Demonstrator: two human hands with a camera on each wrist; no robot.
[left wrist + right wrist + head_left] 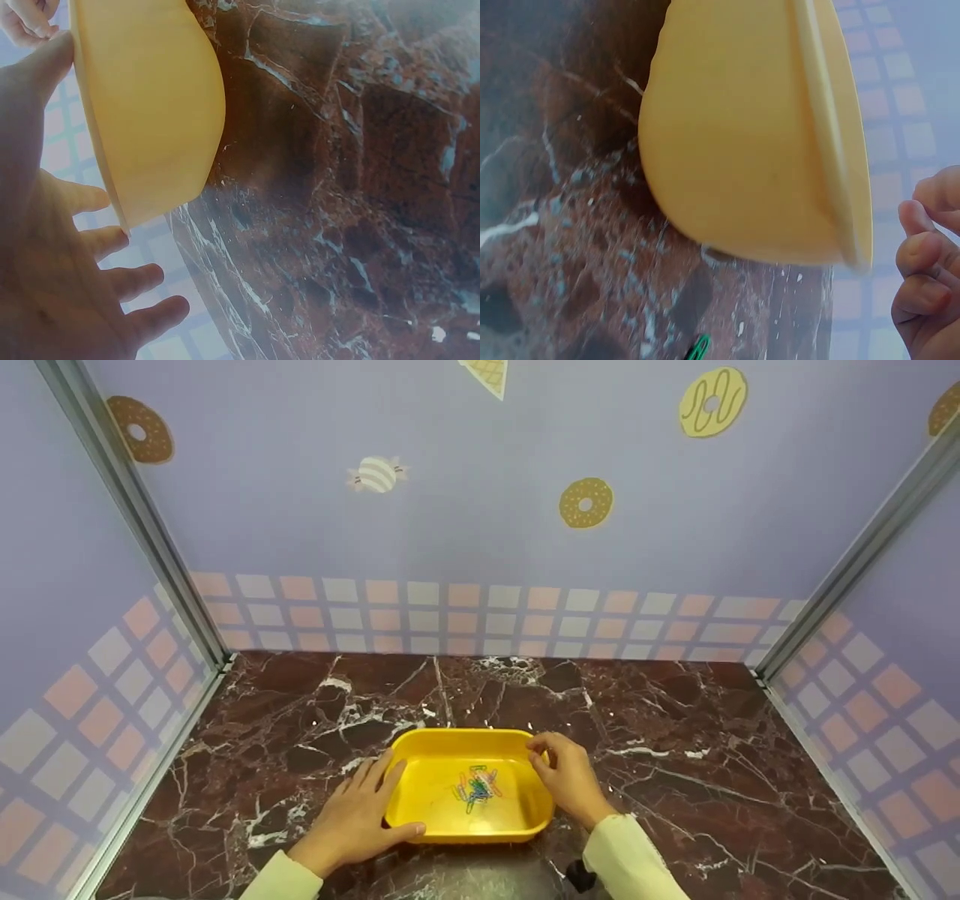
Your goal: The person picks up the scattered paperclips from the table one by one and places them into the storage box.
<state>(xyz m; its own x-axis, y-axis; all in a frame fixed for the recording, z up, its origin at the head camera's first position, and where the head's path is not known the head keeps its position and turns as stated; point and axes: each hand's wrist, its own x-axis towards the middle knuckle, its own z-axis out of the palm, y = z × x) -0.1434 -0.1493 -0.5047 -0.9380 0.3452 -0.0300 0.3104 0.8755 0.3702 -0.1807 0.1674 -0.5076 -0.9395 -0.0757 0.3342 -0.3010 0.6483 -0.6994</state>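
Observation:
A yellow plastic basin [420, 744] stands on the marbled table, with several coloured paper clips [477, 789] in a loose heap on its floor. My left hand [360, 817] is spread at the basin's left end, thumb along the near rim and forefinger over the left rim. In the left wrist view, its fingers [154, 277] extend beside the wall. At the far right corner, my right hand [568, 776] is raised by the rim, fingers curled. The right wrist view has its thumb and fingertips [922, 253] drawn together, with nothing visible between them.
A small green loop-shaped piece [697, 347] lies on the table outside the basin in the right wrist view. Printed panels [480, 619] close off the back and both sides, joined by metal corner posts [142, 510]. A small black object [580, 876] sits beside the right sleeve.

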